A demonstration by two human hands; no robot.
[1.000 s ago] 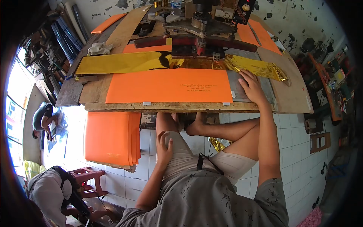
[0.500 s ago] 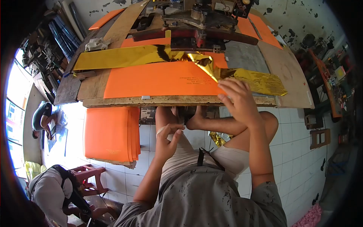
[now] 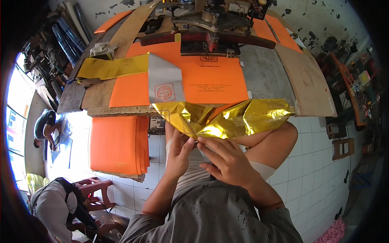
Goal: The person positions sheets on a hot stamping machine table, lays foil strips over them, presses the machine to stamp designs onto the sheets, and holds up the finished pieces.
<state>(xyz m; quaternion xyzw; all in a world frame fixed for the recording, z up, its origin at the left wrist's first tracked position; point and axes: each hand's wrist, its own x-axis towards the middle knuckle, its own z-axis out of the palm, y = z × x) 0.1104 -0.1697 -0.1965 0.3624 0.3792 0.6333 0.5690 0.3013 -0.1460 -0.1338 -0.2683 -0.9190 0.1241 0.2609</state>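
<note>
A long strip of shiny gold foil (image 3: 251, 117) hangs over the table's front edge above my lap. My left hand (image 3: 178, 156) is closed on its lower edge, thumb and fingers pinched. Close beside it, almost touching, my right hand (image 3: 231, 162) pinches the same edge with its fingertips. At left the foil twists over, baring a dull silver side with a red square emblem. Beneath it on the table lies an orange sheet (image 3: 219, 85) with small dark printed lines and part of a dark emblem.
A heavy metal press (image 3: 210, 24) stands at the back of the wooden table (image 3: 308, 81). Below the table at left sits a stack of orange sheets (image 3: 117, 143). A red stool (image 3: 95, 192) and two other people are at the left.
My right hand has drawn the foil down and left, off the orange sheet, to meet my left hand. My left hand has closed on the foil. More print on the sheet shows.
</note>
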